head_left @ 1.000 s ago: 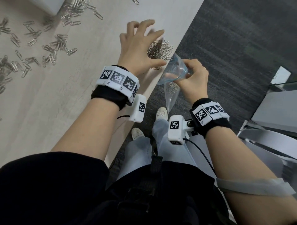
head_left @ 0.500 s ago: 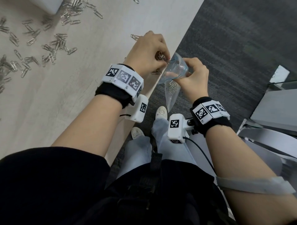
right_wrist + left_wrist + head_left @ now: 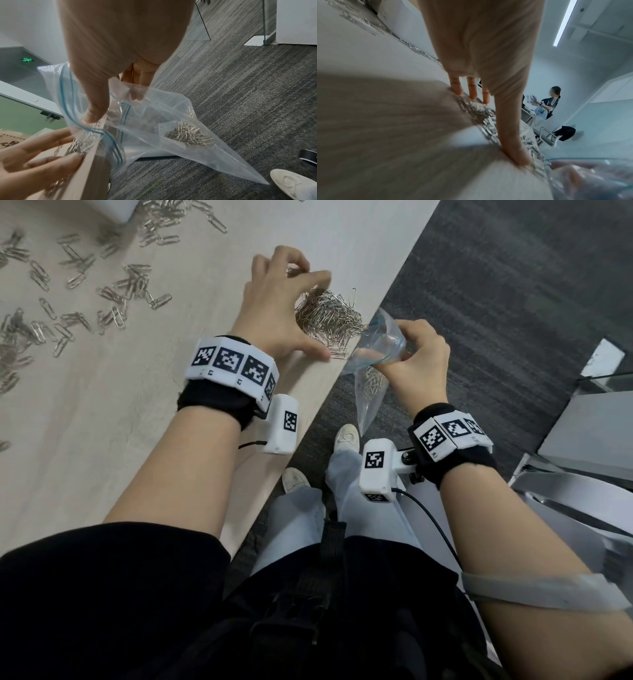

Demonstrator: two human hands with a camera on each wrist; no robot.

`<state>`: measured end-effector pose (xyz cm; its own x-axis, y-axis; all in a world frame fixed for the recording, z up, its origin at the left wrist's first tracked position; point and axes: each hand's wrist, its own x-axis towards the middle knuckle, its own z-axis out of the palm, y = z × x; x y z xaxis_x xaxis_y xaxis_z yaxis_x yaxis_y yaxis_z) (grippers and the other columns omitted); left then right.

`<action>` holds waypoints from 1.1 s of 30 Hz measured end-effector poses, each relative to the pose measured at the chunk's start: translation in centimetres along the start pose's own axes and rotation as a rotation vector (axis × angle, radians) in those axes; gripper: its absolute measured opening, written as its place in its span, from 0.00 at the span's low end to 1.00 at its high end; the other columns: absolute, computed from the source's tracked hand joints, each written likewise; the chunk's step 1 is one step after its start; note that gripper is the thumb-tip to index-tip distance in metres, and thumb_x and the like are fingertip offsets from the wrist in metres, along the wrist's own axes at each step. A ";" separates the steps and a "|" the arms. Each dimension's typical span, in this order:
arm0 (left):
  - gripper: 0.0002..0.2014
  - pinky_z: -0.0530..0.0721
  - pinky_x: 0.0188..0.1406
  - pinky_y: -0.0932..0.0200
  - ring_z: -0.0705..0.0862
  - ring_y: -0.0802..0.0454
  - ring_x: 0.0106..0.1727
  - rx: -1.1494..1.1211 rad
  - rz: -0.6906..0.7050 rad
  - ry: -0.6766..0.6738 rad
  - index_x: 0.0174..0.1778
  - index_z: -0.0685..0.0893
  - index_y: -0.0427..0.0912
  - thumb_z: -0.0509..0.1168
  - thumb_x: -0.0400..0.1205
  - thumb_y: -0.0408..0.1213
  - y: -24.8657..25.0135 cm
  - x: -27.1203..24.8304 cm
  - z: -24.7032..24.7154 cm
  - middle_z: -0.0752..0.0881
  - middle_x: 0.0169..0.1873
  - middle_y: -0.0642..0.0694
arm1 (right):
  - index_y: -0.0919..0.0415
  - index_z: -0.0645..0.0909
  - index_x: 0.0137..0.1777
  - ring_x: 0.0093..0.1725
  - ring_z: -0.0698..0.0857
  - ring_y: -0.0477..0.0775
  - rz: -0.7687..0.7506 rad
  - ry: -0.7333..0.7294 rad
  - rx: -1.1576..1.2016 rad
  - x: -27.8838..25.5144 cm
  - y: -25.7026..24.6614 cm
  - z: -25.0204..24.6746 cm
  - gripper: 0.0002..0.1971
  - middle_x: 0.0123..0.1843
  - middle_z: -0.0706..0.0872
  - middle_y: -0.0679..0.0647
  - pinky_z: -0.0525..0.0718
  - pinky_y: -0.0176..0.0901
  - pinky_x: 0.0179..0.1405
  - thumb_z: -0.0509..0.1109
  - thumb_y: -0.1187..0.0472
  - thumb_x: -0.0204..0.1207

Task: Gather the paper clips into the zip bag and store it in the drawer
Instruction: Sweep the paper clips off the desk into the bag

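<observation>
A heap of silver paper clips (image 3: 329, 316) lies at the right edge of the pale wooden table (image 3: 171, 440). My left hand (image 3: 291, 309) arches over the heap, fingers spread, with the thumb on the table near the bag. In the left wrist view the fingertips (image 3: 471, 94) touch the table beyond the clips (image 3: 481, 113). My right hand (image 3: 418, 361) pinches the mouth of the clear zip bag (image 3: 376, 344) against the table edge. The bag (image 3: 171, 121) hangs open below the edge with a clump of clips (image 3: 188, 134) inside.
Many loose clips (image 3: 85, 285) lie scattered over the far left of the table, near a white box corner (image 3: 126, 208). Dark carpet (image 3: 513, 302) is right of the table, and a grey cabinet (image 3: 589, 433) stands at the far right. Another person (image 3: 547, 104) stands in the background.
Half a second ago my left hand was at the bag's mouth with fingers curled on clips. It has drawn back and spread over the heap. My right hand and the bag stayed put.
</observation>
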<state>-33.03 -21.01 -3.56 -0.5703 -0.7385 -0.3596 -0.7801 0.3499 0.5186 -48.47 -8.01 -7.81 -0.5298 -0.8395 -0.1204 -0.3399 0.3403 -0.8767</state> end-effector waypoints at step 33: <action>0.35 0.78 0.63 0.51 0.77 0.52 0.54 -0.221 0.117 0.031 0.65 0.80 0.52 0.80 0.61 0.46 0.9 0.0 0.6 0.79 0.60 0.45 | 0.58 0.86 0.50 0.44 0.82 0.46 0.020 -0.014 -0.026 -0.1 -0.5 0.1 0.25 0.44 0.83 0.51 0.82 0.38 0.41 0.78 0.42 0.58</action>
<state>-33.87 -20.29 -3.57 -0.6428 -0.7188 -0.2648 -0.6319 0.3021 0.7138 -48.16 -8.09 -7.43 -0.5261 -0.8380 -0.1447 -0.3495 0.3682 -0.8616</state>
